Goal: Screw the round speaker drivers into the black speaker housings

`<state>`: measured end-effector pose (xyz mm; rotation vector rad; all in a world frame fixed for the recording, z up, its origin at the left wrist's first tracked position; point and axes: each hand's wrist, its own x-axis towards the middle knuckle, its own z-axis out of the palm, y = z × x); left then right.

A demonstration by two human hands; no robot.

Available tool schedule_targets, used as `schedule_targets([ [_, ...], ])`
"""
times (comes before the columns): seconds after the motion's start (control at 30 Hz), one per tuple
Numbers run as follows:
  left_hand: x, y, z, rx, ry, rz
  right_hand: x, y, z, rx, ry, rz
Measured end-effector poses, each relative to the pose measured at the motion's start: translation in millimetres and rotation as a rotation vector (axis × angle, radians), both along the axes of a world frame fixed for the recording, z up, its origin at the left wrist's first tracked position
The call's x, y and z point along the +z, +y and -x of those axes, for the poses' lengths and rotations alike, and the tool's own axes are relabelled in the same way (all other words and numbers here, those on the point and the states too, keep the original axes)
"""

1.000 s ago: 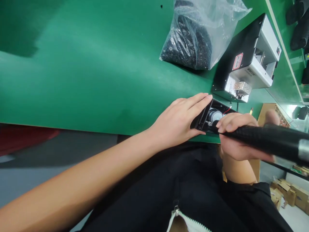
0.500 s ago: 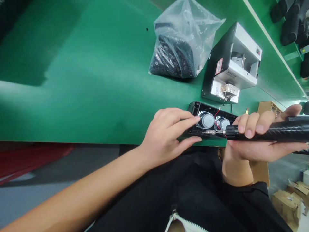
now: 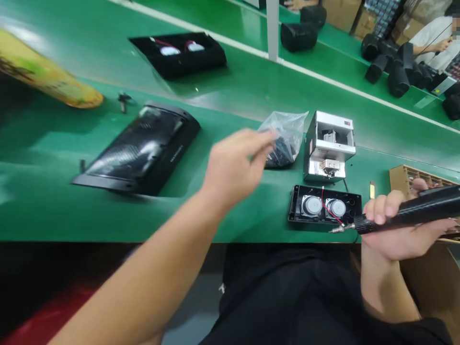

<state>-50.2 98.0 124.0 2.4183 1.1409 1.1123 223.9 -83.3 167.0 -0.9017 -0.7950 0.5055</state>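
Observation:
My right hand (image 3: pixel 398 225) is wrapped round a black electric screwdriver (image 3: pixel 420 208), whose bit points left. Just below the bit's line of reach lies the green table edge; above and left of it rests an open black speaker housing (image 3: pixel 354 200) with two round grey-white speaker drivers (image 3: pixel 312 205) and a thin red wire. My left hand (image 3: pixel 235 165) hovers in front of a clear plastic bag (image 3: pixel 285 124) of black parts. Its fingers are bent toward the thumb but smeared by motion, so I cannot tell whether they hold anything or touch the bag.
Behind the housing stands a silver-and-black machine (image 3: pixel 330 143). A large black casing (image 3: pixel 143 148) lies at left, near a yellow object (image 3: pixel 50 72). Another black housing (image 3: pixel 190 57) sits farther back. At right is a divided cardboard box (image 3: pixel 400 179). A person (image 3: pixel 436 45) is across the tables.
My left hand has lifted off the speaker housing and moved up and left toward the bag. The screwdriver's bit has come away from over the housing. My view has swung, showing more of the table.

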Motion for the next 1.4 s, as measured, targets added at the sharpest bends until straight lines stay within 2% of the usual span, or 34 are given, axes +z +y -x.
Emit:
schedule_targets([
  [0.07, 25.2, 27.9, -7.9, 0.203, -0.024, -0.081, -7.9, -4.4, 2.1, 0.012, 0.021, -0.009],
  [0.1, 30.9, 33.3, -13.5, 0.223, -0.042, -0.122, -11.7, -6.8, 3.5, 0.016, 0.028, -0.007],
  [0.13, 30.7, 32.7, -19.2, 0.192, -0.065, -0.162, -15.1, -9.6, 4.3, 0.018, 0.032, 0.001],
  [0.17, 24.3, 26.5, -24.3, 0.137, -0.091, -0.202, -18.0, -12.8, 3.6, 0.017, 0.035, 0.019],
  [0.23, -3.7, 1.7, -30.7, -0.008, -0.115, -0.213, -22.3, -20.7, -4.2, -0.019, 0.042, 0.085],
  [0.3, -40.8, -30.8, -30.1, -0.187, -0.058, -0.077, -25.7, -29.6, -23.1, -0.11, 0.013, 0.195],
  [0.37, -73.4, -61.5, -25.0, -0.265, 0.013, -0.018, -30.5, -36.3, -52.0, -0.226, -0.045, 0.309],
  [0.43, -93.9, -83.8, -19.8, -0.313, 0.083, 0.044, -37.9, -37.6, -85.5, -0.31, -0.095, 0.377],
  [0.5, -102.6, -94.7, -17.0, -0.328, 0.139, 0.1, -47.8, -32.9, -116.0, -0.338, -0.129, 0.433],
  [0.57, -103.1, -95.3, -16.8, -0.317, 0.183, 0.142, -59.5, -24.5, -138.0, -0.334, -0.177, 0.501],
  [0.67, -95.3, -85.5, -20.5, -0.307, 0.26, 0.176, -78.8, -11.0, -153.4, -0.314, -0.25, 0.569],
  [0.8, -77.0, -71.0, -30.5, -0.341, 0.409, 0.177, -101.5, 0.6, -154.2, -0.305, -0.362, 0.609],
  [0.9, -65.2, -62.6, -40.5, -0.352, 0.501, 0.167, -116.7, -0.3, -143.9, -0.379, -0.498, 0.623],
  [1.0, -61.3, -55.7, -51.0, -0.377, 0.552, 0.157, -136.2, -12.5, -119.4, -0.482, -0.687, 0.595],
  [1.2, -70.7, -55.1, -59.0, -0.387, 0.53, 0.108, -179.8, -58.5, -66.1, -0.562, -0.993, 0.44],
  [1.3, -73.4, -65.0, -52.0, -0.38, 0.494, 0.046, -187.3, -77.0, -60.6, -0.576, -1.031, 0.405],
  [1.4, -72.6, -76.3, -37.9, -0.355, 0.448, -0.034, -189.6, -86.3, -62.7, -0.528, -1.029, 0.393],
])
